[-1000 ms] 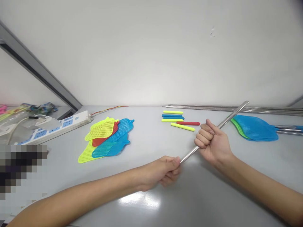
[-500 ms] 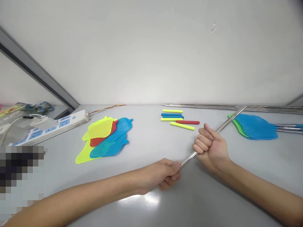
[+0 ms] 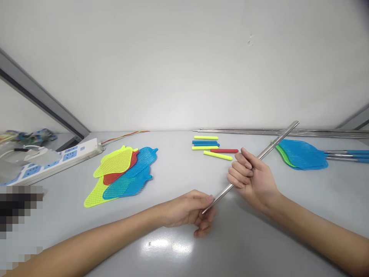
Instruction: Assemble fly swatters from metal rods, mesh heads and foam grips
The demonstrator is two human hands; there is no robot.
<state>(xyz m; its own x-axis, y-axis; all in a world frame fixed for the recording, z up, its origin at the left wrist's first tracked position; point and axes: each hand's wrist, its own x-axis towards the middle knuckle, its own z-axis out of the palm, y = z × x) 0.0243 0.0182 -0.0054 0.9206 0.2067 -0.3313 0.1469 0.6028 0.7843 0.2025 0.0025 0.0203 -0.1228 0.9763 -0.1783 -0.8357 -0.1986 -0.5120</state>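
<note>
A shiny metal rod (image 3: 272, 145) slants up to the right above the table, in front of me. My right hand (image 3: 256, 181) is wrapped round its middle in a fist. Near the rod's lower end, my left hand (image 3: 193, 209) has the rod between thumb and fingers, the other fingers hanging loosely curled. The rod's lower tip shows against those fingers. Beyond my hands lie several plastic handle sleeves, among them a red sleeve (image 3: 227, 151) and a yellow sleeve (image 3: 217, 156). To the right, blue fly swatters (image 3: 307, 156) with metal shafts and blue handles overlap a green one.
Loose mesh swatter heads in yellow, red and blue (image 3: 145, 156) overlap on the left of the table (image 3: 173, 173). A white power strip (image 3: 69, 156) with a plug lies farther left. Thin metal rods (image 3: 245, 132) run along the wall at the back.
My left fingers have loosened and shifted, so the rod's lower tip now shows. My right hand keeps its grip. The whole view has shifted slightly.
</note>
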